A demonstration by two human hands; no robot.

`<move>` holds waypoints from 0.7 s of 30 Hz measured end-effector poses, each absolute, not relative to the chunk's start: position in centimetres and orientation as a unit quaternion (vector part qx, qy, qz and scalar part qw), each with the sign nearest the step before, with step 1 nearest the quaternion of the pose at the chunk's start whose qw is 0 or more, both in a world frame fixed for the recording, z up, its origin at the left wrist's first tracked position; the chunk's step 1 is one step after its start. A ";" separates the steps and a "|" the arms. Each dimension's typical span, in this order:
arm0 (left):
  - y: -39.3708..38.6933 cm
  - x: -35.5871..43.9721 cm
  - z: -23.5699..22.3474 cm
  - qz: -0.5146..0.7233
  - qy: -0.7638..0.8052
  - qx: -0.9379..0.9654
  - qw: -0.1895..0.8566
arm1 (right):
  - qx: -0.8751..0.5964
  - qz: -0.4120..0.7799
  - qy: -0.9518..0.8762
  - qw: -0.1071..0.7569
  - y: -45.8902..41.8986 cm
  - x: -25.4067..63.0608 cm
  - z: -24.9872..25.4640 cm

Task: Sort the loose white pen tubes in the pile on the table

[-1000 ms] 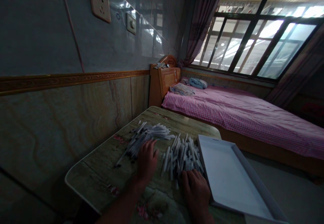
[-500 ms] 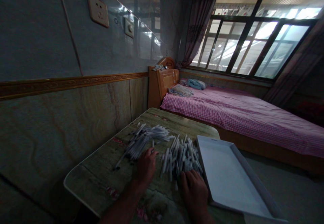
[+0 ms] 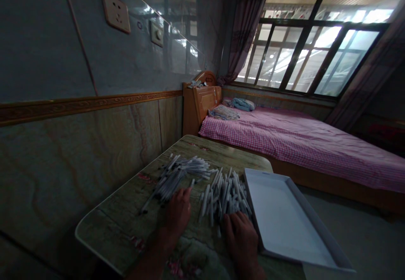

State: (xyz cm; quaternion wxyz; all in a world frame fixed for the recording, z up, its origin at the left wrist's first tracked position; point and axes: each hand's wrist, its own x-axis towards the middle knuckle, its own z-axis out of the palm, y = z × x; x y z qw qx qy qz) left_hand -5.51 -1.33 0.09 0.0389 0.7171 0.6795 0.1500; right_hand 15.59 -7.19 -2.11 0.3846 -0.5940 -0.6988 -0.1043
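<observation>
Slim white pens with dark ends lie in two loose heaps on the table (image 3: 120,212). My left hand (image 3: 179,207) is closed near the front of the left heap of pens (image 3: 177,176). A short pale pen end (image 3: 192,183) sticks up past its fingertips; the rest is hidden by the hand. At the near end of the right heap of pens (image 3: 224,193), my right hand (image 3: 241,231) rests with its fingers curled. Its fingertips touch or nearly touch the pens, and what they hold, if anything, is hidden.
A shallow white tray (image 3: 284,212) lies to the right of the right heap, reaching past the table's edge. Behind the table stands a bed (image 3: 284,136) with a pink checked sheet. The tiled wall (image 3: 110,153) runs along the left.
My left hand has drawn in slightly to the left, its fingers more closed around the pen end. My right hand stays by the right heap. The whole view has shifted a little.
</observation>
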 end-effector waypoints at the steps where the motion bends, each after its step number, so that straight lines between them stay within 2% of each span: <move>1: -1.3 -5.5 -0.1 0.156 0.682 0.713 0.044 | -0.593 -0.103 -0.699 0.386 -7.2 15.6 -2.1; 3: -1.1 -5.6 -0.6 0.188 0.684 0.702 0.060 | -0.590 -0.101 -0.701 0.388 -7.2 15.6 -2.0; 6: -0.3 -5.7 -1.6 0.312 0.664 0.669 0.120 | -0.588 -0.097 -0.700 0.394 -7.3 15.5 -1.9; 12: 0.8 -5.3 -2.3 0.558 0.543 0.464 0.423 | -0.580 -0.101 -0.694 0.415 -7.4 15.4 -1.5; 17: -0.1 -3.6 -1.3 0.596 0.398 0.339 0.609 | -0.556 -0.077 -0.714 0.419 -7.8 14.9 -1.3; 21: -1.1 -2.4 -0.6 0.584 0.332 0.324 0.666 | -0.544 -0.057 -0.728 0.413 -8.1 14.1 -1.3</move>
